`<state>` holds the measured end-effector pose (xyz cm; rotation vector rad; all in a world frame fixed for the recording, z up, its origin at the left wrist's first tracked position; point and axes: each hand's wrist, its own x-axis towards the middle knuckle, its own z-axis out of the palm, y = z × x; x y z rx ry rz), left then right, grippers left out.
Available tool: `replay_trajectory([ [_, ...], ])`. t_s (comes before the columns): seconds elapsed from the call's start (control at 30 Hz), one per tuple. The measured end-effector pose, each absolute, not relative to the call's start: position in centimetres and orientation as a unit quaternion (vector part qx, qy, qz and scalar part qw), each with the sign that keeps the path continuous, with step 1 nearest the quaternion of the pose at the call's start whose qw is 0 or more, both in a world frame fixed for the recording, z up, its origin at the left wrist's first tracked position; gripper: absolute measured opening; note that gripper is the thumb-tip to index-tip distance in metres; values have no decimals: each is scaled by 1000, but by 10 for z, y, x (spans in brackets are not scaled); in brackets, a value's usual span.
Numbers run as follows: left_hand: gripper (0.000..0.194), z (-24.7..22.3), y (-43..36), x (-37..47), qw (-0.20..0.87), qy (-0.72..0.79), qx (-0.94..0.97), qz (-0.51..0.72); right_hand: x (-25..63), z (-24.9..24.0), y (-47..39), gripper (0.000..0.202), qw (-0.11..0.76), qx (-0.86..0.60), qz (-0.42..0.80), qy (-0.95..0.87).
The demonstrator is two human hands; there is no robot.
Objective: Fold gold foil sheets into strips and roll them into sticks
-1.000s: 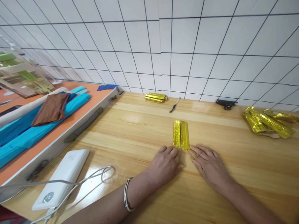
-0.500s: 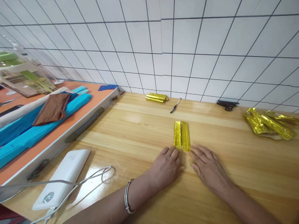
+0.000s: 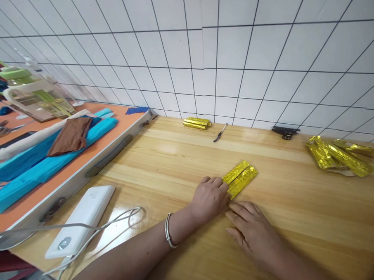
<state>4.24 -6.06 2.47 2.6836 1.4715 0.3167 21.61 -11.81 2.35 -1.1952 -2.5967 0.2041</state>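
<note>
A folded piece of shiny gold foil paper lies slanted on the wooden table, with a lengthwise gap down its middle. My left hand, a silver bangle on its wrist, has its fingers curled over the near left end of the paper. That end and the left thumb are partly hidden. Just below the paper's near corner, my right hand lies low on the table with its fingers stretched out. Its fingertips are close to the left thumb; whether they touch the paper I cannot tell.
Folded gold strips and a pen lie near the tiled wall. At right are a black clip-like object and crumpled gold foil. A white power bank with a cable sits left, beside an orange surface holding blue crepe paper.
The gold foil paper has turned clockwise, from upright to slanting up to the right. My left hand has stayed at its near end; my right hand has shifted slightly down and left.
</note>
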Motion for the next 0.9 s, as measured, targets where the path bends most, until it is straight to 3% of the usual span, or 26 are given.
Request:
replay_trajectory([
  [0.17, 19, 20, -63, 48, 25, 511, 852, 114, 242, 23, -97, 26, 178, -418, 92, -886],
  [0.5, 23, 21, -64, 48, 26, 514, 850, 115, 313, -20, -34, 62, 166, -567, -20, -807],
  [0.9, 21, 18, -58, 44, 39, 465, 877, 114, 312, -21, -31, 66, 199, -560, 18, -804],
])
